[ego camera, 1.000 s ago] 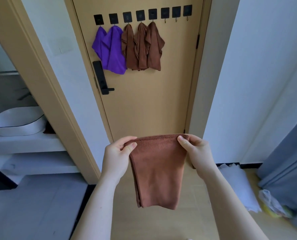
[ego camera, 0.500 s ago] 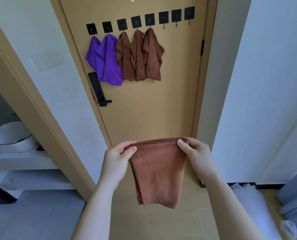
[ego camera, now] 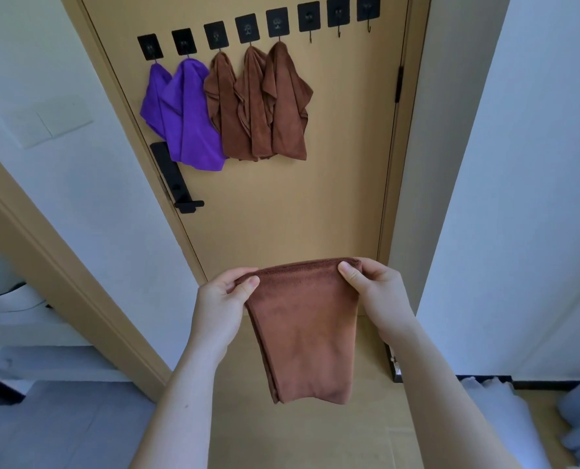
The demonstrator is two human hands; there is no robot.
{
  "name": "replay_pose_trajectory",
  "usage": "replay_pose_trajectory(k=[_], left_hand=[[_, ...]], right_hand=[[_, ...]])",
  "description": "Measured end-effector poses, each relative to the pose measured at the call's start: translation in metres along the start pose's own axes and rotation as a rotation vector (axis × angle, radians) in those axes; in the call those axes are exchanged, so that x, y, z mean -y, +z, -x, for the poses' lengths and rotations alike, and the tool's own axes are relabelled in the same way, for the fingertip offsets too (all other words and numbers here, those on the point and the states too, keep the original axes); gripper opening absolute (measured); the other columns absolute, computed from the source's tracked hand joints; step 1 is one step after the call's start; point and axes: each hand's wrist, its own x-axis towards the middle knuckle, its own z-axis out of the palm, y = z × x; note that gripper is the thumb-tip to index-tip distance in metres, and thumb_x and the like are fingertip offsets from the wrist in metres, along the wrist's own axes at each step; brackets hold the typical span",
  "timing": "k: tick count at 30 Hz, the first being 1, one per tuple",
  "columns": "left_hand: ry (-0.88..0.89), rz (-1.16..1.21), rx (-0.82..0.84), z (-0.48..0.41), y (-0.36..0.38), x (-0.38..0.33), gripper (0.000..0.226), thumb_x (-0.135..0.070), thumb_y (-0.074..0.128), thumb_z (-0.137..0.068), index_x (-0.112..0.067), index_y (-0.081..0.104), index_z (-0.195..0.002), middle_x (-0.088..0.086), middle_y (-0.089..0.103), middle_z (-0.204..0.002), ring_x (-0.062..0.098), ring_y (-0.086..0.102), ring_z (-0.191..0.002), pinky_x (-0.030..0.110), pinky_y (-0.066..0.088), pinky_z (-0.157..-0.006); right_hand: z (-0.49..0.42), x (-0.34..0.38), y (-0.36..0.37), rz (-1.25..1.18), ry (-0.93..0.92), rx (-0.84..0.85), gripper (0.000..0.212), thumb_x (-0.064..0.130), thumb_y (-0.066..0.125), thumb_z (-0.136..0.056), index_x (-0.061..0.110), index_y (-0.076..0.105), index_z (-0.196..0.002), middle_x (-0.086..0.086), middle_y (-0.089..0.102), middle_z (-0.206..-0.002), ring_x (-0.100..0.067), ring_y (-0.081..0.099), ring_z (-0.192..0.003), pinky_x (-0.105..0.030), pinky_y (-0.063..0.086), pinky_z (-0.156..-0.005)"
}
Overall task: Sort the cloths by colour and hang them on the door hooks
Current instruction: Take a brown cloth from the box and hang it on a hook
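A folded brown cloth (ego camera: 307,330) hangs in front of me, held by its top corners. My left hand (ego camera: 219,304) pinches the left corner and my right hand (ego camera: 376,292) pinches the right corner. On the tan door (ego camera: 288,211) runs a row of black hooks (ego camera: 248,28). Two purple cloths (ego camera: 183,120) hang from the two leftmost hooks. Three brown cloths (ego camera: 264,106) hang from the hooks beside them. The three hooks at the right end (ego camera: 338,15) carry nothing.
A black door handle (ego camera: 176,181) sits under the purple cloths. A tan door frame (ego camera: 61,265) slants at the left, with a white basin (ego camera: 1,286) behind it. White walls flank the door. A pale bundle (ego camera: 505,414) lies on the floor at right.
The view has closed in on the door and tilted up a little. Both hands keep the same grip on the brown cloth, which still hangs level between them.
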Motion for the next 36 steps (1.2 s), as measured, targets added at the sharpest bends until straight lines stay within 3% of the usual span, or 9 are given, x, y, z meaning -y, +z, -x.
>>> replay_pose_trajectory(k=[2, 6, 8, 10, 14, 19, 24, 31, 36], left_hand=[[0.007, -0.004, 0.006, -0.016, 0.006, 0.0, 0.021, -0.02, 0.07, -0.097, -0.039, 0.079, -0.096, -0.002, 0.077, -0.106, 0.02, 0.071, -0.106, 0.051, 0.053, -0.103], [0.013, 0.011, 0.03, -0.054, 0.021, 0.001, 0.015, -0.027, 0.071, -0.095, -0.039, 0.079, -0.099, -0.005, 0.077, -0.108, 0.019, 0.07, -0.111, 0.051, 0.051, -0.105], [0.022, 0.013, 0.054, -0.076, 0.028, -0.001, 0.013, -0.033, 0.072, -0.092, -0.041, 0.078, -0.1, -0.008, 0.077, -0.11, 0.017, 0.068, -0.114, 0.049, 0.05, -0.106], [0.031, 0.009, 0.082, -0.1, 0.034, -0.003, 0.013, -0.031, 0.072, -0.093, -0.041, 0.078, -0.101, -0.009, 0.077, -0.108, 0.015, 0.069, -0.112, 0.048, 0.051, -0.106], [0.041, 0.039, 0.13, -0.154, 0.043, -0.012, 0.02, -0.021, 0.071, -0.096, -0.039, 0.079, -0.097, -0.007, 0.078, -0.103, 0.013, 0.073, -0.102, 0.047, 0.054, -0.102], [0.08, 0.067, 0.159, -0.224, 0.045, -0.024, 0.021, -0.016, 0.071, -0.095, -0.035, 0.08, -0.091, -0.005, 0.079, -0.098, 0.014, 0.074, -0.097, 0.049, 0.056, -0.1], [0.13, 0.093, 0.164, -0.287, 0.045, -0.032, 0.027, -0.017, 0.071, -0.095, -0.041, 0.08, -0.089, -0.007, 0.079, -0.099, 0.016, 0.073, -0.102, 0.05, 0.054, -0.102], [0.177, 0.086, 0.186, -0.342, 0.05, -0.038, 0.029, -0.017, 0.07, -0.095, -0.044, 0.078, -0.09, -0.013, 0.077, -0.097, 0.015, 0.071, -0.105, 0.048, 0.054, -0.101], [0.203, 0.071, 0.19, -0.368, 0.057, -0.037, 0.03, -0.016, 0.07, -0.095, -0.044, 0.077, -0.09, -0.017, 0.076, -0.094, 0.012, 0.071, -0.1, 0.046, 0.055, -0.1]], right_hand=[[-0.015, -0.002, -0.001, 0.007, 0.002, 0.006, 0.035, 0.031, 0.071, -0.095, -0.004, 0.069, -0.099, -0.028, 0.065, -0.106, -0.011, 0.058, -0.085, -0.034, 0.045, -0.081], [-0.048, 0.0, -0.003, 0.025, 0.01, -0.025, 0.02, 0.027, 0.07, -0.097, 0.008, 0.077, -0.094, -0.017, 0.073, -0.103, -0.009, 0.064, -0.086, -0.03, 0.051, -0.082], [-0.067, 0.003, -0.003, 0.029, 0.006, -0.042, 0.018, 0.026, 0.069, -0.097, 0.013, 0.078, -0.089, -0.009, 0.076, -0.096, -0.007, 0.065, -0.081, -0.023, 0.051, -0.071], [-0.087, 0.007, -0.002, 0.035, 0.004, -0.069, 0.023, 0.027, 0.068, -0.097, 0.007, 0.075, -0.09, -0.006, 0.074, -0.088, -0.006, 0.062, -0.074, -0.018, 0.048, -0.063], [-0.132, 0.016, 0.005, 0.034, -0.017, -0.102, 0.029, 0.026, 0.068, -0.098, -0.003, 0.071, -0.096, -0.018, 0.072, -0.1, -0.011, 0.064, -0.083, -0.031, 0.05, -0.081], [-0.187, 0.027, 0.023, 0.041, -0.059, -0.149, 0.035, 0.027, 0.069, -0.097, -0.007, 0.067, -0.098, -0.024, 0.068, -0.102, -0.012, 0.062, -0.083, -0.032, 0.047, -0.081], [-0.232, 0.038, 0.044, 0.036, -0.07, -0.196, 0.018, 0.025, 0.068, -0.098, 0.011, 0.077, -0.094, -0.008, 0.077, -0.098, -0.008, 0.069, -0.086, -0.029, 0.054, -0.084], [-0.277, 0.04, 0.062, 0.048, -0.098, -0.246, 0.024, 0.029, 0.067, -0.098, 0.007, 0.074, -0.089, -0.014, 0.073, -0.101, -0.01, 0.065, -0.085, -0.031, 0.051, -0.083], [-0.305, 0.038, 0.063, 0.077, -0.116, -0.239, 0.039, 0.034, 0.067, -0.097, -0.005, 0.065, -0.098, -0.02, 0.068, -0.106, -0.01, 0.062, -0.086, -0.032, 0.048, -0.084]])
